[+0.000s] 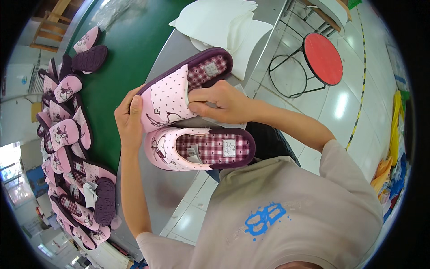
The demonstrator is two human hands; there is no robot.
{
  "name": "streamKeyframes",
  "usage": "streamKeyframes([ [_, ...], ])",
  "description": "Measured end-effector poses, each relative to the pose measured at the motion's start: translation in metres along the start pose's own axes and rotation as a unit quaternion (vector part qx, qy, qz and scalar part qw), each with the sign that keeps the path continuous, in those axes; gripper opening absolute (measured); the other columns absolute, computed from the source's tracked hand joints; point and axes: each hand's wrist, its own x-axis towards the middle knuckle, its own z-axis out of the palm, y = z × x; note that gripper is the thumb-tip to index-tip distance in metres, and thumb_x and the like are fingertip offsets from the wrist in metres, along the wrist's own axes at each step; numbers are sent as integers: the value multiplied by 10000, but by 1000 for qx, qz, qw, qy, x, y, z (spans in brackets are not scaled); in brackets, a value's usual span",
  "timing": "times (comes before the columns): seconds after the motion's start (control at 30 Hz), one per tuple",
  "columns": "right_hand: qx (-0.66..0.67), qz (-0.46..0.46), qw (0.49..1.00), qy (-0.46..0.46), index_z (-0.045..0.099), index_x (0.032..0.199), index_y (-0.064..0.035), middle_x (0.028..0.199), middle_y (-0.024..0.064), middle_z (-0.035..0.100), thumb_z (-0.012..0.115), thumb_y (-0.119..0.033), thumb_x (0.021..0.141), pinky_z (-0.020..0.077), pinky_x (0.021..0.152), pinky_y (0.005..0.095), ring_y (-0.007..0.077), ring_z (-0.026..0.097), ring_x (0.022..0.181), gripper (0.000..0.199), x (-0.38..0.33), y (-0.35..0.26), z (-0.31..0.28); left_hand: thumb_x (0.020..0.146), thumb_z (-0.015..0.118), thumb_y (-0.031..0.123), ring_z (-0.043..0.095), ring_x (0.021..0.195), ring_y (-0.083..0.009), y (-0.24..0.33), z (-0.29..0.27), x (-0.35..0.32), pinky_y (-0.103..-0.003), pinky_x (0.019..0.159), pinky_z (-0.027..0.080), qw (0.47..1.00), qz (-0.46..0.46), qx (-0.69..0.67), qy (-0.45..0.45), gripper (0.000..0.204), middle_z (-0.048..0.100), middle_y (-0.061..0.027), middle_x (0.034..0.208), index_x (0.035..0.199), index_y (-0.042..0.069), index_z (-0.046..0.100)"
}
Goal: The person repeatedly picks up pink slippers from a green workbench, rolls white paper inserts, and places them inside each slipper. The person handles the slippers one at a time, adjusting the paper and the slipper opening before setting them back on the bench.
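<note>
A pink dotted slipper (pixel 168 96) with a dark purple sole edge and a checked insole is held up over the grey table. My left hand (pixel 129 112) is closed round its toe end, thumb on top. At the slipper's opening, the curled fingers of my right hand (pixel 219 103) grip the edge of the upper; the fingertips are partly hidden inside. Just below, a second matching slipper (pixel 154 148) lies with its checked insole facing up and a small white tag (pixel 194 154) inside it.
A heap of similar pink slippers (pixel 65 134) lines the left side of the green surface (pixel 114 58). White flat sheets (pixel 215 22) lie on the grey table (pixel 168 188) at its far end. A red round stool (pixel 322 58) stands on the tiled floor to the right.
</note>
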Motion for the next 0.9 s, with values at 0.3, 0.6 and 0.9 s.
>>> streamKeyframes([
  [0.3,45,-22,997,51,668,981,29,786,194,639,634,-168,994,507,691,411,328,580,680,201,8,4,6,1121,594,299,645,1055,-146,-3,0,-2,-290,978,500,1000,-2,0,12,436,733,-86,1167,1287,-91,696],
  [0.6,182,2,970,-161,688,1028,56,860,171,695,622,-153,1027,504,743,391,214,604,767,220,38,15,6,1159,504,306,639,1120,-158,-2,-6,-2,-318,1030,490,997,37,65,-33,449,709,-94,1222,1303,-82,677],
  [0.9,16,-75,996,53,638,829,53,739,266,623,643,-55,940,484,628,484,468,602,652,155,10,8,25,1135,563,406,659,1025,-150,-6,2,-11,-300,938,521,999,19,21,14,551,739,-105,1135,1273,-113,689],
])
